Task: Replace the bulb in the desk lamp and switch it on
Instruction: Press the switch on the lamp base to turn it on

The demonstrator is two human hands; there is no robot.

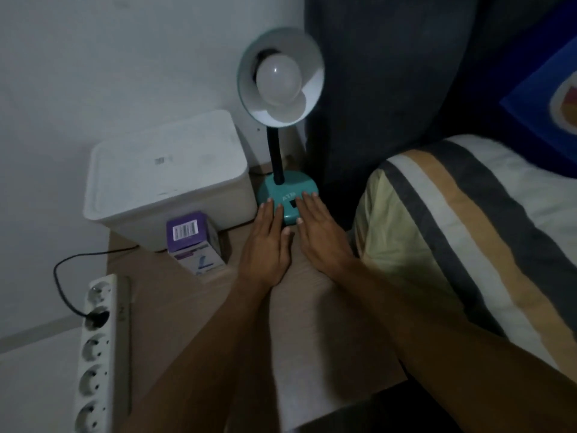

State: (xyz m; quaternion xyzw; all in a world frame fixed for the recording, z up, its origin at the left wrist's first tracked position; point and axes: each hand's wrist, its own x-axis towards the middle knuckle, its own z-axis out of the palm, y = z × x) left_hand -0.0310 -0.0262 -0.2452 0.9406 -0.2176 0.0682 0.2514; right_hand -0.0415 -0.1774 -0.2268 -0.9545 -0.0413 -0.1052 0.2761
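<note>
The fingers (271,210) of the left hand (265,245) lie straight and close together, tips touching the front edge of the teal lamp base (281,190). The right hand (318,232) mirrors it, flat with fingers straight, their tips resting on the base beside the dark switch (293,204); neither hand grips anything. Both palms lie on the wooden tabletop (299,307). A black neck (276,157) rises from the base to the shade (312,76), which is tipped towards the camera and holds a white, unlit bulb (278,79). Left of the hands stands a purple bulb box (190,235), against a white lidded bin (165,173). A power strip (96,354) with one black plug lies at the left edge. A striped pillow (462,229) lies to the right.
</note>
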